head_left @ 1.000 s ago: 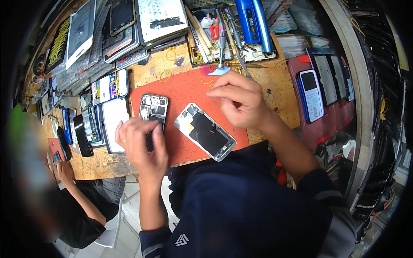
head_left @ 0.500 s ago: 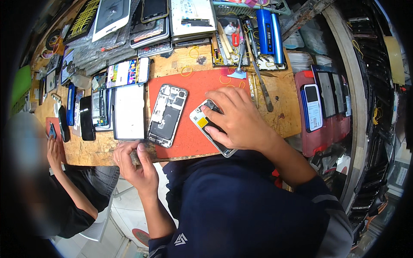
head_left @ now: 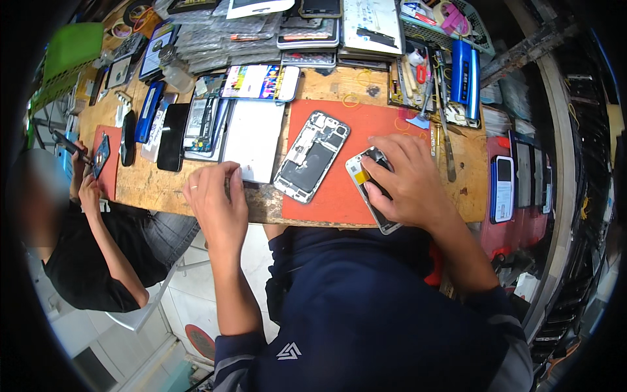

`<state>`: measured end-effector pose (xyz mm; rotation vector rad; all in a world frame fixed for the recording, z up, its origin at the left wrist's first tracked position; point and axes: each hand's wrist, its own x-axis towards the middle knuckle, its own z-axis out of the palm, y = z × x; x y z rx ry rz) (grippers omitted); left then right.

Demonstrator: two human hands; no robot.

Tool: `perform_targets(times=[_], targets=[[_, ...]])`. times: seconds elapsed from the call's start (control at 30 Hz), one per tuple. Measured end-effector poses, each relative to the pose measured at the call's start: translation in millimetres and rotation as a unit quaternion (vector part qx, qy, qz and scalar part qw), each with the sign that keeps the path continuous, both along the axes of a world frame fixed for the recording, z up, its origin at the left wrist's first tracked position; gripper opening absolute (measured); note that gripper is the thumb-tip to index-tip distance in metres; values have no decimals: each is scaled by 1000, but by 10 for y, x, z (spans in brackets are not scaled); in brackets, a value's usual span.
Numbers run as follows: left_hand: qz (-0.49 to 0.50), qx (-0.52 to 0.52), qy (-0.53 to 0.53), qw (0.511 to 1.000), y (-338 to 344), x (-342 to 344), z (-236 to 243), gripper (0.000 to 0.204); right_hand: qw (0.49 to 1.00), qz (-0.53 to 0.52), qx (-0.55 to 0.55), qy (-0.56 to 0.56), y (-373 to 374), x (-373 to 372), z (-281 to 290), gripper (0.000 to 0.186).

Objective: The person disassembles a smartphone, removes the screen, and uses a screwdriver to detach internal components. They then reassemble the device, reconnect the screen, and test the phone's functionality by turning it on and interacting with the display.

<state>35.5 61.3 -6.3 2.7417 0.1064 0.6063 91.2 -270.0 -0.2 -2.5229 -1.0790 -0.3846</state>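
My right hand [head_left: 415, 186] grips a pale-rimmed, dark-centred phone part [head_left: 386, 224] with a yellow patch near its top. Its thumb and fingers lie over the face and far edge, and the palm hides much of it. The part is tilted at the front right of an orange-red mat [head_left: 310, 210]. To its left lies an opened phone [head_left: 312, 157], its dark battery and inner boards exposed. My left hand [head_left: 219, 199] hovers by the table's front edge, back upward, fingers loosely bent and nothing visible in it. Nearest to it is a white flat box [head_left: 255, 140].
A colourful-screened phone [head_left: 261, 83], a black phone [head_left: 172, 137] and stacked wrapped parts [head_left: 222, 42] stand left and behind. Tools with a blue cylindrical device [head_left: 460, 72] lie at back right. A co-worker's hands [head_left: 88, 189] handle a phone at far left.
The view has swung, shifting the table rightward in the picture. My left hand has turned from palm partly up to back up and reached forward. My right hand keeps its grip.
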Motion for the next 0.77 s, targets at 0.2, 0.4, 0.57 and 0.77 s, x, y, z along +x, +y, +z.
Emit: perform_targets(times=[0.2,0.4,0.57,0.77], targets=[[-100,58,46,992,121,300,84,10,999,-8,49,15,-43,-11,-19,40],[-202,138,103,964,222,522,68,9,989,-102,102,36,-282,-156,-19,46],[-218,125,73,965,115,558,218,14,981,-131,138,29,-383,-203,-39,41],[-275,-72,-48,958,-421,331,255,25,926,-122,244,260,-235,-239,37,29]])
